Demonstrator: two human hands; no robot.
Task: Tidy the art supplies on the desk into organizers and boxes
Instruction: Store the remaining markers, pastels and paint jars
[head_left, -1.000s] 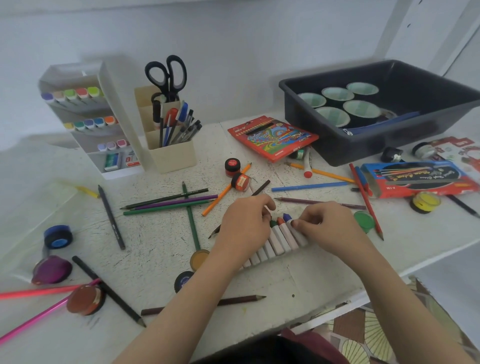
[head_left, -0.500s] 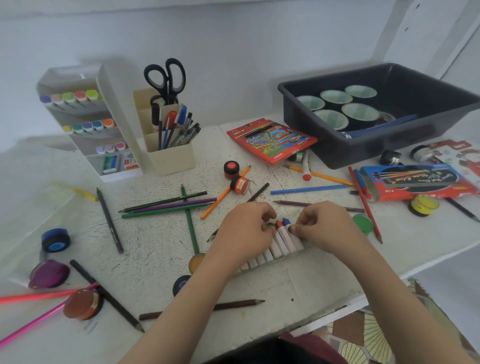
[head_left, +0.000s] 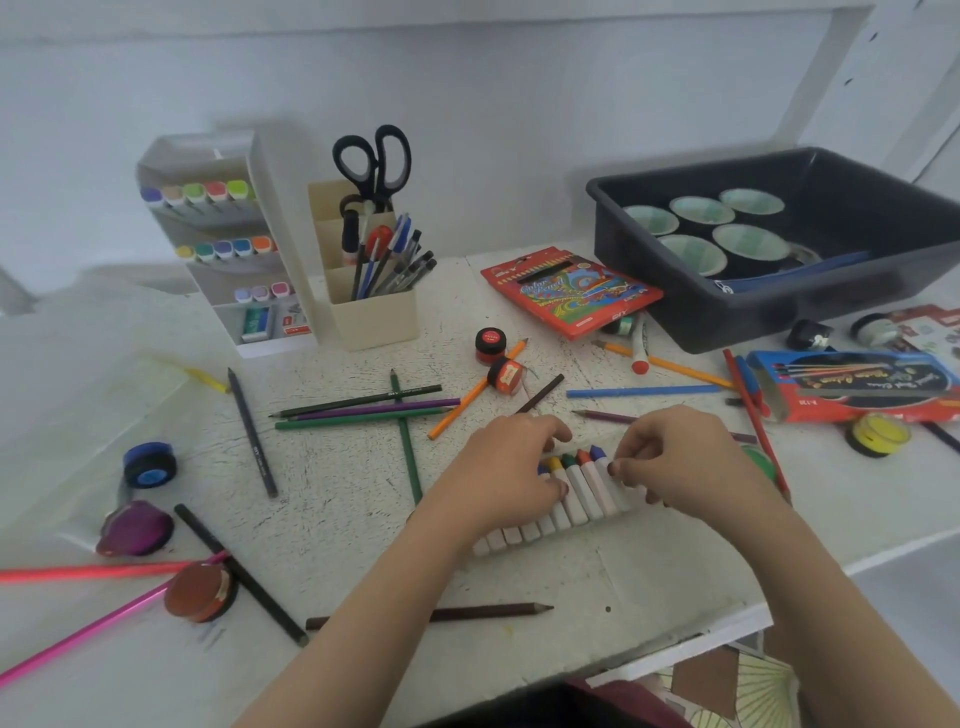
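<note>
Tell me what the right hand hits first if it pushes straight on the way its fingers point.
The right hand points left at the row of crayons; its fingertips seem to touch the blue-tipped end one. Beyond sits the left hand.

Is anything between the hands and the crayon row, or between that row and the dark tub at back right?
Nothing at the hands: the left hand and right hand hold the crayon row. Toward the dark tub, a purple pencil, a blue pencil and an orange pencil lie flat across the desk.

Pale wall (head_left: 519, 104) behind speckled white desk (head_left: 571, 582)
</note>
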